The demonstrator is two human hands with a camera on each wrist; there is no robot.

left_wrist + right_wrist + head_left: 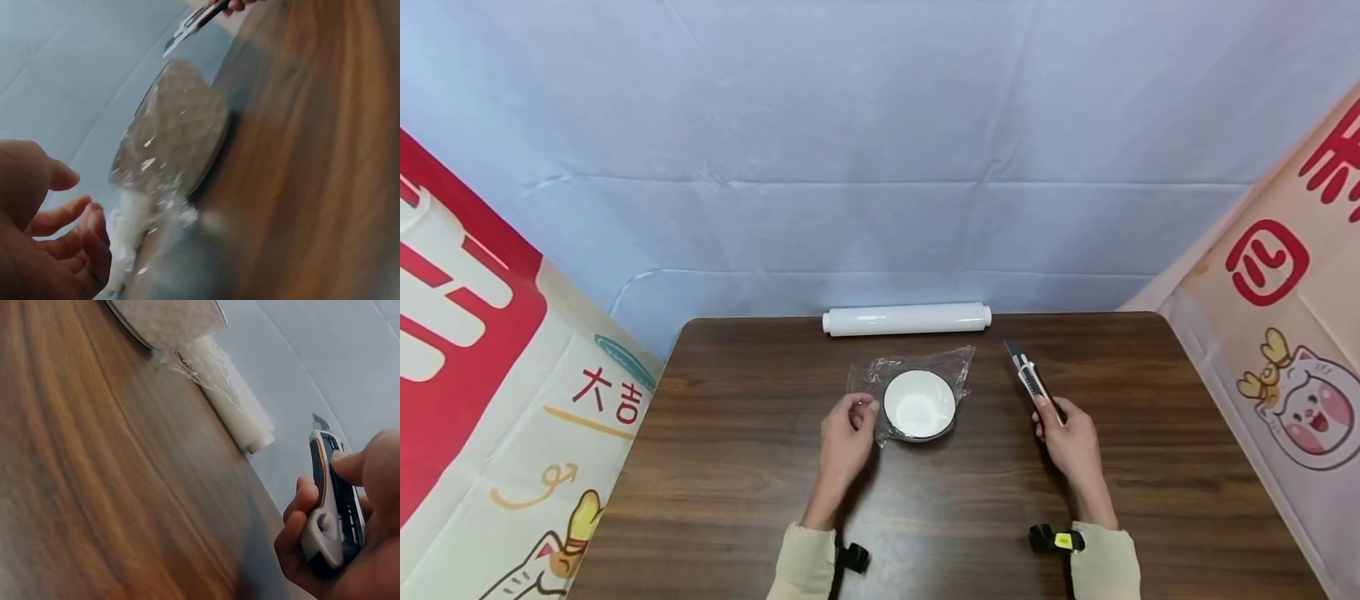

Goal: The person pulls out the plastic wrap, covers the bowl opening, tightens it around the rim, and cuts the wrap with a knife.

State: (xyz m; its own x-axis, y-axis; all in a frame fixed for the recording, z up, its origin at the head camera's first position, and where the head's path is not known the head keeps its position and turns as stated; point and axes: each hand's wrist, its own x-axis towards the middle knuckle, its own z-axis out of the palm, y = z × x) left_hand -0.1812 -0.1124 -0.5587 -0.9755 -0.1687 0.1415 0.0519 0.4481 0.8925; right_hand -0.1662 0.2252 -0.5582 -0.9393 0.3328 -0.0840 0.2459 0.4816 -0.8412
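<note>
A white bowl (pixel 920 405) with a dark rim stands on the table. Its outer side (pixel 181 119) has a diamond pattern in the left wrist view. Crinkled clear plastic wrap (pixel 951 363) spreads around the bowl; whether it also covers the mouth I cannot tell. Just left of the bowl, my left hand (pixel 848 433) has its fingers loosely bent beside the wrap's edge, thumb apart from the fingertips. My right hand (pixel 1070 437) grips a utility knife (pixel 1028 375), blade out and pointing away from me, with the thumb on its slider side.
Along the table's back edge lies a white roll of plastic wrap (pixel 907 319). The dark wooden table (pixel 737 467) meets a pale cloth backdrop (pixel 865 167) behind it. Printed cloths hang at both sides.
</note>
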